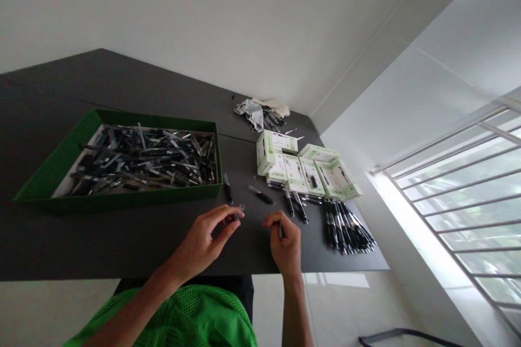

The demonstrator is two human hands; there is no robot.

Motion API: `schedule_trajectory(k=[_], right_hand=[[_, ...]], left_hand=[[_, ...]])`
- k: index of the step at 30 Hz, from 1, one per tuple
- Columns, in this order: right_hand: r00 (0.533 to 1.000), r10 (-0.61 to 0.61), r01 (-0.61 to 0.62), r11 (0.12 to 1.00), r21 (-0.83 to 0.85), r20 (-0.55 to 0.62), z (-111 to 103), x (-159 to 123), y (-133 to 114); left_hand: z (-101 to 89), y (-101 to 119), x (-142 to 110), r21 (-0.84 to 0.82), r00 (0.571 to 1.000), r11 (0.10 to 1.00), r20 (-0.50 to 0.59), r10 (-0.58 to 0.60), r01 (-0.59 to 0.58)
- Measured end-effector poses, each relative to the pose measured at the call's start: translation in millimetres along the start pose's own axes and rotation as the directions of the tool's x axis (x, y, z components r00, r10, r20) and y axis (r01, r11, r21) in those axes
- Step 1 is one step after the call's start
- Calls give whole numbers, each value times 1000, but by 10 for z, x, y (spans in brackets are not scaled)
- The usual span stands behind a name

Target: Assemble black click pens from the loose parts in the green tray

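My left hand is closed in a pinch on a small pen part, clear at its tip and dark lower down. My right hand is curled, thumb against fingers, round a slim greyish pen piece that is mostly hidden. Beyond my hands lie a short clear-and-black pen part and another one beside the green box. Loose pens heap inside that box. To the right of my right hand a fan of black pens lies on the dark table.
Several pale green pen cartons stand right of centre, with an open carton tray at their right end. Two black pens lie in front of them. Behind are a grey-white cloth and more pens. A barred window is at right.
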State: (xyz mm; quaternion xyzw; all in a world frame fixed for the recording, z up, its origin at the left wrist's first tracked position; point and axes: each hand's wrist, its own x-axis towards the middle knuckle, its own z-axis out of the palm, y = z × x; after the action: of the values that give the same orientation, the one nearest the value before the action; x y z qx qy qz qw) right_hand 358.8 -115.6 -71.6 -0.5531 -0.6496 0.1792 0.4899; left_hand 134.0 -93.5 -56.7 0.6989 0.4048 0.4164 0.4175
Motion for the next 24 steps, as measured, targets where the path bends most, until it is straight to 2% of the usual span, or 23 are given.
schedule_trajectory(k=[3,9,20,24], right_hand=[[999,25,-25,1000,1,-38,-14,-29,0],[992,126,-124,988,93,-8,-7,-97,36],[995,104,-103,984,145,1,-1,-93,66],[994,100,-107,983,151,54,1,-82,37]], left_hand=[[4,-7,1,7,1000,1000,-4,4,-4],[1,-2,4,32,999,999,-53,-11,13],[4,-15,12,27,999,999,-37,-38,39],[14,3,22,16,998,999,-53,-32,33]])
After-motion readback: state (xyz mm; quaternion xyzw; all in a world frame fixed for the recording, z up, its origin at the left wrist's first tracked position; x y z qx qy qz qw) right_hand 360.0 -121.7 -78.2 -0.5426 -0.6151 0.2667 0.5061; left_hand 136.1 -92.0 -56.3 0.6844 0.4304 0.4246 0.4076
